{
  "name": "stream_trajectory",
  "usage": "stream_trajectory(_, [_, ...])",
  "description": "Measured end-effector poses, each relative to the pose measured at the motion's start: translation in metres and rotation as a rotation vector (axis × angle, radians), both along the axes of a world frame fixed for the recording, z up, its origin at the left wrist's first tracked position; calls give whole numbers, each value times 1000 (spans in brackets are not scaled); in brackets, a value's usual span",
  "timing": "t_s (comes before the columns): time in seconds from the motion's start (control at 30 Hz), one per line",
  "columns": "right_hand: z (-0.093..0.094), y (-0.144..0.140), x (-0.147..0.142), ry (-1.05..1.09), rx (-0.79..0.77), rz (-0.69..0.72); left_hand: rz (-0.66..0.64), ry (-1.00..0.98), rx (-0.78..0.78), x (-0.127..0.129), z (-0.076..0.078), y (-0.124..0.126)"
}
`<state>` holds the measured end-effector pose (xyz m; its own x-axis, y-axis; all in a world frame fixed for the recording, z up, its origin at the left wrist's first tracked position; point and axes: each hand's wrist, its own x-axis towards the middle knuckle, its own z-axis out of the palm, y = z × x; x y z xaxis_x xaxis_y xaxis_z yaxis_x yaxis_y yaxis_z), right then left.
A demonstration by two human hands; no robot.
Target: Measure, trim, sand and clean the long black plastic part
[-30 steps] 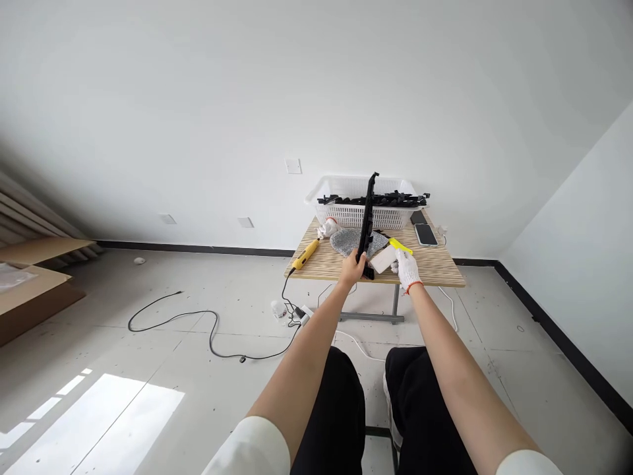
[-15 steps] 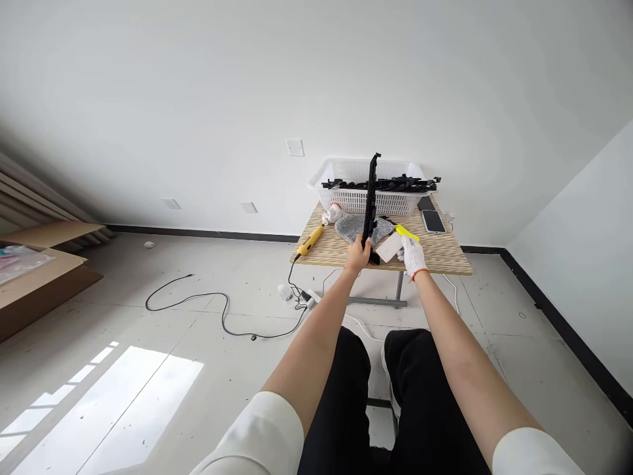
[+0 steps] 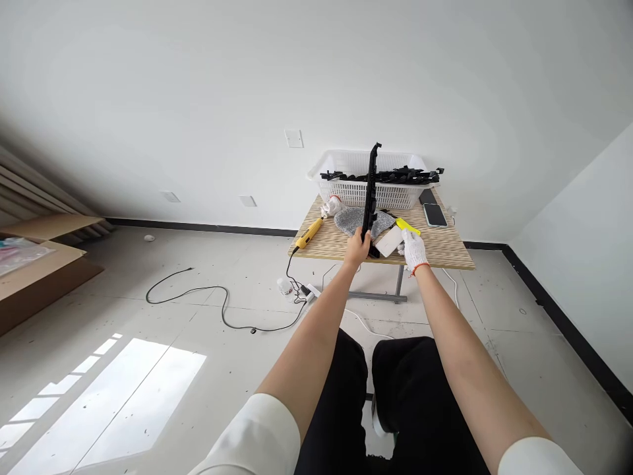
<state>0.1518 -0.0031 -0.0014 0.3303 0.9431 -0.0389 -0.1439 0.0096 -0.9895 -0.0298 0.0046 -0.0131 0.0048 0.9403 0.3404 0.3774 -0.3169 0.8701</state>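
Note:
My bare left hand (image 3: 358, 248) is closed around the lower part of a long black plastic strip (image 3: 370, 188), which stands nearly upright with clips along one side. Its bottom end is close to the table's front edge. My right hand (image 3: 413, 251), in a white knitted glove with an orange cuff, has its fingers closed at the right edge of a flat white rectangular piece (image 3: 389, 242). Just beyond those fingers is a yellow-handled tool (image 3: 408, 227). Behind the strip lies a grey speckled cloth (image 3: 349, 221), partly covered by it.
A white plastic basket (image 3: 346, 194) with several black strips (image 3: 405, 175) stands at the table's back. A yellow corded tool (image 3: 309, 233), a crumpled white glove (image 3: 331, 206) and a phone (image 3: 435, 214) lie on the wood-patterned table (image 3: 445, 249). A black cable (image 3: 225, 313) crosses the floor.
The view has tilted slightly downward, so the table and basket appear higher or shifted a little. Both hands keep nearly the same hold. My right knee has shifted left.

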Motion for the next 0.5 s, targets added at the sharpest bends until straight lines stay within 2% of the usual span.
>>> stream_trajectory(0.33, [-3,0,2,44,-7,-49,-2,-4,-48,1,2,-3])
stream_trajectory(0.5, [6,-7,-2,27,-37,-63,38,38,-65,2,10,-5])
